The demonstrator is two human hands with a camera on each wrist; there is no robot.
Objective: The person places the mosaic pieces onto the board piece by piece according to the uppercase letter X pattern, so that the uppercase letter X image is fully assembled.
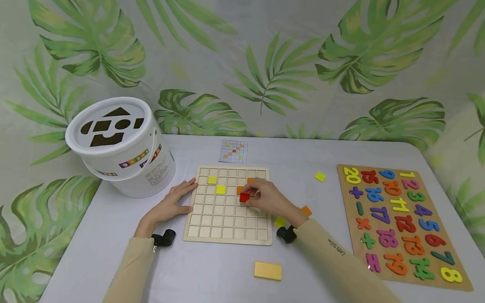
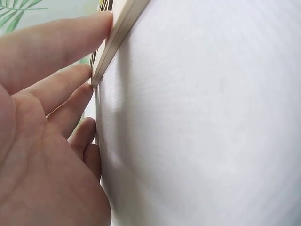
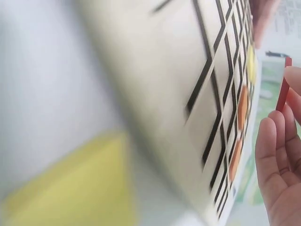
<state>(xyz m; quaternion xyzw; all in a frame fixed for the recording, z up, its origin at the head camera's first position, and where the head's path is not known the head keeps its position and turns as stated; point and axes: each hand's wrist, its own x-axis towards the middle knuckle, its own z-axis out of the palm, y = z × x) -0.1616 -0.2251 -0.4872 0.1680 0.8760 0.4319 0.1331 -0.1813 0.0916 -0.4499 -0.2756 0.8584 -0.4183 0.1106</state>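
- The right hand [image 1: 266,197] had its thumb and fingertips together on a red tile [image 1: 244,197], pinching it.
- That tile was over the middle of the wooden board [image 1: 228,220], just beside an orange tile [image 1: 240,190]; in the right wrist view it looked edge-on and seemed raised off the surface.
- Seating it well probably called for levelling it over one bare square, matching its sides to the dividing lines, and loosening the pinch only once it lay flat; a tilted corner could have caught a line or nudged the orange neighbour.
- The right forearm slanted in from the lower right, the hand above the board, hiding some squares.
- The left hand [image 1: 171,206] held nothing, its fingers spread and fairly straight against the board's left edge; light pressure there seemed useful for steadying.
- Two yellow tiles [image 1: 212,180] sat in squares further left.
- Beyond the board's far edge lay a small pattern card [image 1: 233,151]; a white bucket [image 1: 135,180] stood left, and a number board [image 1: 400,239] lay right.
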